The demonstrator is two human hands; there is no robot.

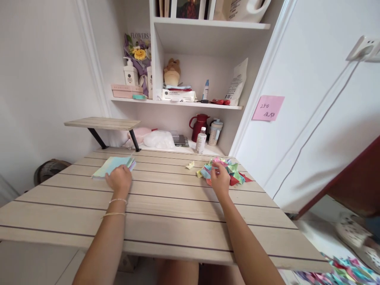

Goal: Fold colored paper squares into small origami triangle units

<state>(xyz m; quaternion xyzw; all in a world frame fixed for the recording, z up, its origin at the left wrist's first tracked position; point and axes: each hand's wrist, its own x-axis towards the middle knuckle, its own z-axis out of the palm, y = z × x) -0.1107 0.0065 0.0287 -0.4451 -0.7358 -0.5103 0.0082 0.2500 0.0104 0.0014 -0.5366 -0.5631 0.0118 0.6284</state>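
My left hand [119,180] rests at the near right edge of a stack of pastel paper sheets [111,165], a pale blue one on top. Its fingers are curled under, so anything in them is hidden. My right hand [220,180] is at the near side of a heap of folded paper pieces [234,170] in pink, green, blue, yellow and red. Its fingers are bent together among the pieces, and I cannot make out whether one is held. A single pale yellow folded paper piece [190,165] lies apart, left of the heap.
The slatted wooden table [166,213] carries a small raised shelf [102,123] at back left. Behind stand a white-capped bottle [201,141], a red jug [199,126] and a tumbler [215,132]. More colourful folded paper [353,271] lies low at right, beyond the table edge.
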